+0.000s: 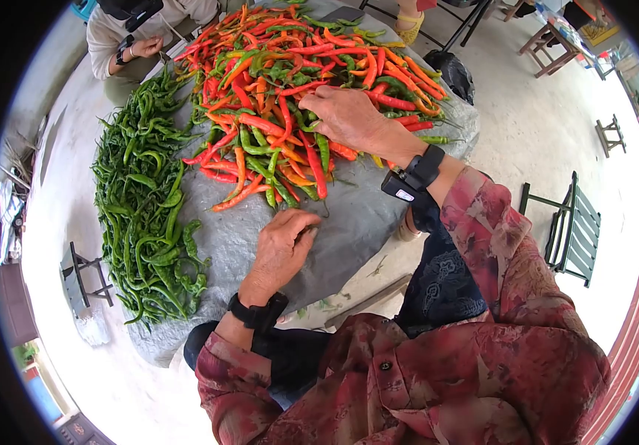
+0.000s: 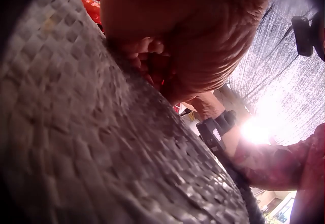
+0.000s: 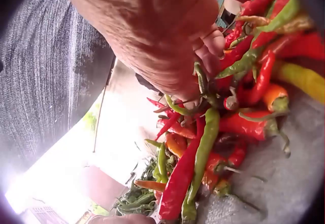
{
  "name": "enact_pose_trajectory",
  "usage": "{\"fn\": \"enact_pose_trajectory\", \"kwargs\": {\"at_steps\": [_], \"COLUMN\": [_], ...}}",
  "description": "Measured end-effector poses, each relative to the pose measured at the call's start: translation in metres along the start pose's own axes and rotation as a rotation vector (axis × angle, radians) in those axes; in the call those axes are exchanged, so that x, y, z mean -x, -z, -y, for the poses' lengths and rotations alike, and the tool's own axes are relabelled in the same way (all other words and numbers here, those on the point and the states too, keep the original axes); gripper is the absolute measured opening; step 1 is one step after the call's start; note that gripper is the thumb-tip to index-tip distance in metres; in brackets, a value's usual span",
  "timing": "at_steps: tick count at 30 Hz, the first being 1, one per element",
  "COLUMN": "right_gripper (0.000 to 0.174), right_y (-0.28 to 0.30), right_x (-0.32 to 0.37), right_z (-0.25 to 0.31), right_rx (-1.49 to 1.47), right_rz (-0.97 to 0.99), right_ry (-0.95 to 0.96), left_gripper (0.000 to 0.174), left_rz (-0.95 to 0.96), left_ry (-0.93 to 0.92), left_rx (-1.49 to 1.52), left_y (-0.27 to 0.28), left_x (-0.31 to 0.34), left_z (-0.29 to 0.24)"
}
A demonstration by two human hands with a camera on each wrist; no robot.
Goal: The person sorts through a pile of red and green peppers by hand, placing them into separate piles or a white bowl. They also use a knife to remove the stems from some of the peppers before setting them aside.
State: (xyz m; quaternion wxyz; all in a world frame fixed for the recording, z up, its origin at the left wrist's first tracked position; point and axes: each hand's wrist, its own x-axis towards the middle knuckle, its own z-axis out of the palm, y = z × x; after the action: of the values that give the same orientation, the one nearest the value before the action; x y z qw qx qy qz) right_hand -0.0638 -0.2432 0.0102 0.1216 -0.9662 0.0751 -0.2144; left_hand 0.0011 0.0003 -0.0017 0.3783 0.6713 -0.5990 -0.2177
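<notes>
Over the heap of red, orange and green chillies [image 1: 260, 89], my right hand [image 1: 345, 119] bends its fingers down. The right wrist view shows its fingers [image 3: 210, 49] curled at the stems of several chillies, with a long red chilli [image 3: 180, 183] and a green one [image 3: 205, 148] below the hand [image 3: 147, 26]. At the heap's near edge my left hand [image 1: 282, 248] lies low over the grey sheet [image 1: 356, 245], fingers curled in towards the thumb. Nothing clearly held shows in it, and in the left wrist view the hand [image 2: 193, 31] hides most of its fingers.
A long pile of green chillies [image 1: 141, 200] lies along the left of the sheet. Across at the far left, another person's hand [image 1: 147, 47] is beside the piles. A black bag [image 1: 453, 74] stands by the sheet's far right edge, with a green chair [image 1: 575, 230] farther right.
</notes>
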Motion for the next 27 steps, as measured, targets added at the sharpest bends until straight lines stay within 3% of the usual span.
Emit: {"fn": "enact_pose_trajectory", "kwargs": {"at_steps": [6,12,15,17,18,20,21,23,24,26,27], "right_gripper": [0.017,0.013,0.014,0.024,0.024,0.025,0.025,0.028,0.028,0.03,0.031], "right_y": [-0.002,-0.008,0.007,0.022,0.032,0.051,0.057,0.067,0.07,0.074,0.073], "right_x": [-0.001,0.004,0.003,0.005,0.005,0.01,0.014,0.024,0.027,0.033,0.033], "right_z": [0.006,0.003,-0.001,-0.006,-0.007,-0.007,-0.007,-0.009,-0.012,-0.016,-0.02], "right_rx": [0.095,0.144,0.07,-0.236,-0.237,-0.395,-0.395,-0.748,-0.746,-1.073,-1.156], "right_rz": [0.144,0.011,0.161,0.216,0.221,0.395,0.397,0.376,0.374,0.409,0.387], "right_ry": [-0.003,0.05,0.037,0.067,0.072,-0.047,-0.051,-0.122,-0.126,-0.343,-0.33], "left_gripper": [0.018,0.019,0.019,0.02,0.02,0.02,0.02,0.021,0.021,0.021,0.021], "left_rz": [0.015,0.004,0.007,0.01,0.005,0.008,0.011,-0.002,0.001,0.007,0.009], "left_ry": [0.009,0.001,0.009,0.032,0.036,0.036,0.036,0.023,0.02,0.024,0.022], "left_rx": [0.014,0.002,0.011,0.022,0.024,0.032,0.035,0.047,0.049,0.013,0.012], "left_y": [-0.001,-0.001,-0.001,0.0,0.0,-0.001,-0.001,-0.002,-0.002,-0.002,-0.002], "left_x": [0.0,-0.001,0.0,0.0,0.0,0.001,0.001,0.001,0.0,-0.001,-0.001], "left_z": [0.001,0.001,0.001,0.0,0.0,0.0,0.001,0.003,0.002,0.002,0.002]}}
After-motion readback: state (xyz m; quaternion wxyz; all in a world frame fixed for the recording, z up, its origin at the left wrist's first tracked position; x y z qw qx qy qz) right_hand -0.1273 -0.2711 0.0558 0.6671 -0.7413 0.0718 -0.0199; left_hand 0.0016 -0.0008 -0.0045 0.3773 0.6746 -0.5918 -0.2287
